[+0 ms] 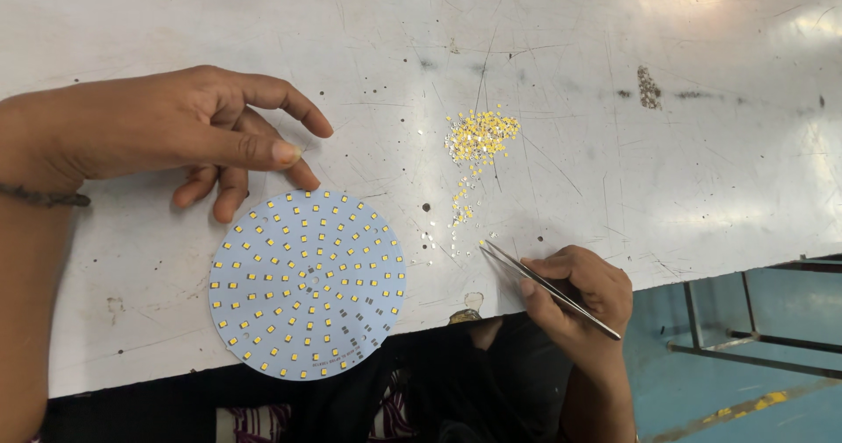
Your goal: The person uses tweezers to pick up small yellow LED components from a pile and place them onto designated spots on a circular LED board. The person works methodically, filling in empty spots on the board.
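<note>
From my feed, the right hand (579, 296) is pinched around metal tweezers (545, 286), tips down on the white table (544, 48) near some loose chips. The heap of small yellow chips (481, 134) sits at about 12 o'clock from those tips. The left hand (189, 132) hovers loosely curled, holding nothing, at 11 o'clock of the round white board (307, 283), fingertips just off its edge.

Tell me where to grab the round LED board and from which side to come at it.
Grip the round LED board at its bare outer rim, probably at the near edge, which juts past the table edge. It lies flat and thin, so that overhang lets fingers get underneath. Keep off the face, which is studded with small yellow chips. The left hand is nearest; the right hand holds tweezers.
</note>
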